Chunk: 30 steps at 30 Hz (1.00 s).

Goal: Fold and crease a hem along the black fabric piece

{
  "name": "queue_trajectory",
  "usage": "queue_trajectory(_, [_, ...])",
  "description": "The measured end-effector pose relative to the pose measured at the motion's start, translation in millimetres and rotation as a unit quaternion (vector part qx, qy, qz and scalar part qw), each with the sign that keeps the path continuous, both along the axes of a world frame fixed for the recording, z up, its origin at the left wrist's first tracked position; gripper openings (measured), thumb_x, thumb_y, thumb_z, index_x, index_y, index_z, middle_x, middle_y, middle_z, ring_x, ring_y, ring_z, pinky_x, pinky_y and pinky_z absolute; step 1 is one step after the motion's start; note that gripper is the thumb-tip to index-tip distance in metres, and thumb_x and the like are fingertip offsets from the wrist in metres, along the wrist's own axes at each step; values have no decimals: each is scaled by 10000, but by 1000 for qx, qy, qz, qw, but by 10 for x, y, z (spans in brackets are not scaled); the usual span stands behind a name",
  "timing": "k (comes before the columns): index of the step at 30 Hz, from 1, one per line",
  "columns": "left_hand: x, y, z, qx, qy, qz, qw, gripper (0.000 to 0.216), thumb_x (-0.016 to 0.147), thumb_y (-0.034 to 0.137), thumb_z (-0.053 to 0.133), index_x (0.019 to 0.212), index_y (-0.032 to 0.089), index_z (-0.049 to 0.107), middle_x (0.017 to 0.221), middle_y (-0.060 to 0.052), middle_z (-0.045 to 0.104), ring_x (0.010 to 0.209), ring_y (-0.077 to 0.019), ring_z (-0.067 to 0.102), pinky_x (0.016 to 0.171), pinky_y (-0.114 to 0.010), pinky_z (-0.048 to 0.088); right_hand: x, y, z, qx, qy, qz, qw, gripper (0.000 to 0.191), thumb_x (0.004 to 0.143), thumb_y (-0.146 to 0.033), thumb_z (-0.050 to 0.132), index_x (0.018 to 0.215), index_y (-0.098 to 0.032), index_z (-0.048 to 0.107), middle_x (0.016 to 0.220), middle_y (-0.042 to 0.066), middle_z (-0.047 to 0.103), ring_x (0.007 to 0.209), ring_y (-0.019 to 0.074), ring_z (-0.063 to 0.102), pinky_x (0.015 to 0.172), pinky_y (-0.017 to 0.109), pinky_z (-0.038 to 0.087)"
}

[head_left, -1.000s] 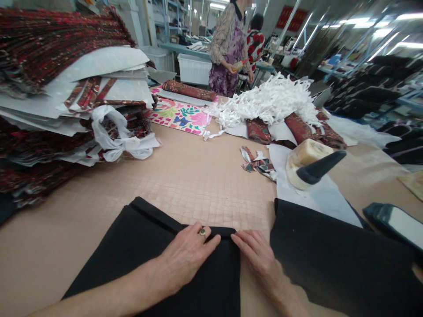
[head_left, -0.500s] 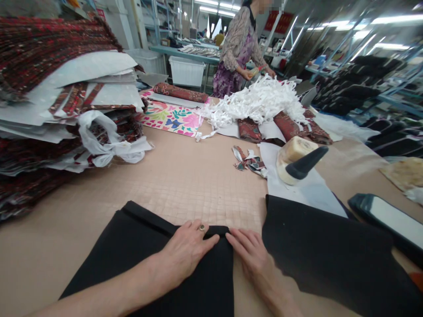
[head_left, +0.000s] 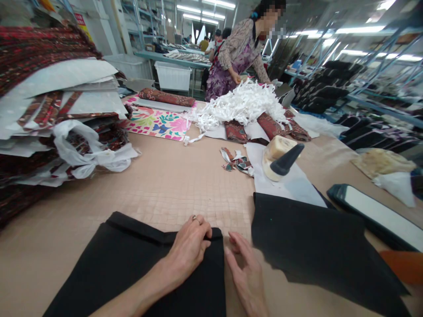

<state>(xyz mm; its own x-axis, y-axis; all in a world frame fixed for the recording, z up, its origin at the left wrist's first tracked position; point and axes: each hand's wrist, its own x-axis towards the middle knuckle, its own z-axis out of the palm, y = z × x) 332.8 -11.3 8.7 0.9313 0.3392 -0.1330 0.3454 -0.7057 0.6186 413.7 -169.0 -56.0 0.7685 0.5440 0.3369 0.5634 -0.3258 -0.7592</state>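
My left hand, a ring on one finger, lies on the top right corner of a black fabric piece with its fingertips curled over the folded edge. My right hand rests just right of that corner, fingers stretched out and together on the tan table, touching the fabric's right edge. A second black fabric piece lies to the right, apart from both hands.
A tall stack of red patterned cloth and white paper fills the left. White paper strips, floral fabric, a cream block with a black handle and a dark tray lie beyond. A person stands at the far end.
My left fingers have curled onto the fabric's folded edge. My right hand has drawn back toward me and turned along the fabric's side. The view has tilted, and the person leans over the strips.
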Motion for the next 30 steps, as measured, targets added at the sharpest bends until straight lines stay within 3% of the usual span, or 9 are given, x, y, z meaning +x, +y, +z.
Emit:
queue_trajectory(5, [-75, 32, 39, -59, -43, -11, 997, 152, 745, 13, 546, 748, 162, 514, 804, 9, 540, 805, -151, 503, 765, -295, 395, -50, 41, 115, 19, 80, 10, 997, 313, 751, -310, 620, 1043, -199, 632, 1065, 87, 637, 971, 211, 605, 790, 315, 527])
queue_trajectory(8, [-114, 33, 50, -76, -55, -25, 995, 143, 786, 38, 534, 818, 177, 525, 815, 17, 576, 795, -143, 532, 761, -294, 410, -97, 103, 231, 30, 199, 47, 978, 194, 760, -328, 616, 885, -192, 677, 881, 58, 676, 822, 185, 637, 733, 283, 535])
queue_trajectory(12, [-111, -4, 7, 69, -177, -92, 978, 261, 821, 95, 542, 1061, 196, 520, 1029, -41, 583, 944, -176, 535, 837, -333, 408, -139, 166, 335, 79, 322, 47, 942, 253, 775, -396, 595, 847, -172, 688, 792, 53, 689, 741, 189, 649, 669, 282, 546])
queue_trajectory(16, [-83, -23, -78, 152, -241, -117, 951, 163, 854, 135, 537, 1015, 160, 551, 945, -50, 617, 886, -180, 565, 794, -333, 426, -155, 180, 412, 75, 301, 31, 950, 270, 763, -415, 600, 837, -174, 696, 757, 45, 684, 701, 179, 644, 641, 255, 542])
queue_trajectory(22, [-86, 23, -102, 85, -205, -116, 968, 159, 909, 154, 434, 960, 179, 582, 907, -24, 626, 811, -154, 583, 772, -317, 416, -166, 178, 466, 51, 217, 35, 974, 235, 787, -390, 566, 800, -188, 684, 780, 39, 676, 728, 159, 643, 675, 216, 523])
queue_trajectory(27, [-49, 40, 21, 8, -135, -82, 987, 175, 881, 122, 446, 784, 169, 583, 775, 4, 600, 726, -127, 552, 746, -278, 404, -158, 197, 477, 55, 250, 34, 966, 258, 780, -407, 561, 810, -181, 681, 748, 37, 675, 712, 166, 645, 639, 217, 524])
queue_trajectory(30, [-19, 40, 103, -30, -126, -67, 989, 42, 843, 166, 545, 860, 168, 584, 817, 2, 594, 767, -134, 541, 729, -252, 410, -151, 202, 481, 60, 276, 23, 959, 272, 766, -425, 570, 801, -179, 680, 765, 45, 684, 704, 175, 646, 616, 221, 524])
